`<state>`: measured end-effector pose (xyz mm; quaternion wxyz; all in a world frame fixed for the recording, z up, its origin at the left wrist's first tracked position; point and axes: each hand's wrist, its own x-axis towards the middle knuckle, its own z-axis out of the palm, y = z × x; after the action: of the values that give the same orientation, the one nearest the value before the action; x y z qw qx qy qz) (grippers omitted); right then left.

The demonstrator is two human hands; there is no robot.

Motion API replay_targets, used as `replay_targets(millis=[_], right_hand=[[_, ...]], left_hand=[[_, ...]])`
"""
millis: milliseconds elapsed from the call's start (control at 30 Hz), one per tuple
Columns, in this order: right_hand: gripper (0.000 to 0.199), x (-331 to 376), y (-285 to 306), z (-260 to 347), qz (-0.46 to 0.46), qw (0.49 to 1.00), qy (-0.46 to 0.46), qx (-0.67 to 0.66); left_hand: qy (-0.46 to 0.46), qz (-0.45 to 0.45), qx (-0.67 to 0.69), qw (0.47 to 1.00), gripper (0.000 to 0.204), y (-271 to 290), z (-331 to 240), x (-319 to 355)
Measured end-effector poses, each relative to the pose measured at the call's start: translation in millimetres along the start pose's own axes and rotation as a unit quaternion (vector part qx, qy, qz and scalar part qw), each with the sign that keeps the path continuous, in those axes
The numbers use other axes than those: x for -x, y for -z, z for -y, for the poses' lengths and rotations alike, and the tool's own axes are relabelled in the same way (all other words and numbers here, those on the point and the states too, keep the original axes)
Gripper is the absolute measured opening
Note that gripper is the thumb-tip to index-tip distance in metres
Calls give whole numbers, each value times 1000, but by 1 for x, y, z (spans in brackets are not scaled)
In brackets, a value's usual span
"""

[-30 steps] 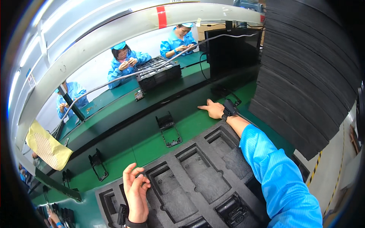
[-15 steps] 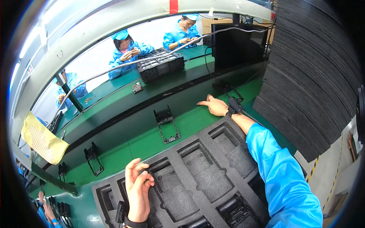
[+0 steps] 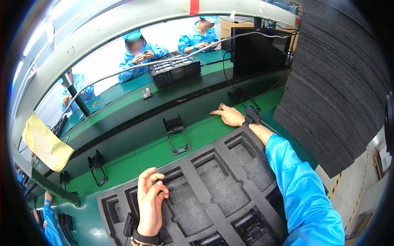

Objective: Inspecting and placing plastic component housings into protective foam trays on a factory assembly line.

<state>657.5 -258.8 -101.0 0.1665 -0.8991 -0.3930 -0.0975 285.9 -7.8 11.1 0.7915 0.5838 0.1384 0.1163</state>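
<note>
My left hand [image 3: 152,203] hovers over the left part of a dark grey foam tray [image 3: 189,180], its fingers loosely curled and apart with nothing in them. Stretched out beyond the tray's far right edge, my right hand [image 3: 230,116] is over the green belt [image 3: 207,130]. Its index finger points left and it holds nothing. The nearest thing on the belt is a black plastic frame [image 3: 177,135] with an open rectangular middle, left of my right hand and apart from it. Black plastic parts [image 3: 251,226] sit in the tray's near pockets; several farther pockets hold nothing.
Another black frame [image 3: 97,169] lies farther left on the belt. A tall stack of dark foam sheets [image 3: 334,86] rises at right. Behind the belt are a black monitor [image 3: 259,51] and a black crate [image 3: 174,69]. A co-worker's sleeve [image 3: 51,223] reaches in at lower left.
The black frames have shifted slightly left along the belt. At lower left a co-worker's arm now reaches farther over the belt. My hands have hardly moved.
</note>
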Motion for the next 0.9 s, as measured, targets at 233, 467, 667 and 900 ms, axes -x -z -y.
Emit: replay_targets(millis=[233, 467, 667, 900], right_hand=[[46, 8, 3, 5, -32, 998, 4, 58], [43, 8, -1, 8, -47, 998, -11, 29], [38, 11, -2, 5, -85, 996, 8, 13], [47, 11, 5, 18, -33, 997, 65, 4]], left_hand=[[4, 14, -10, 1000, 38, 0, 3, -1], [14, 36, -16, 999, 37, -1, 1, 1], [24, 40, -10, 999, 36, -1, 2, -1], [26, 37, -10, 999, 34, 1, 2, 0]])
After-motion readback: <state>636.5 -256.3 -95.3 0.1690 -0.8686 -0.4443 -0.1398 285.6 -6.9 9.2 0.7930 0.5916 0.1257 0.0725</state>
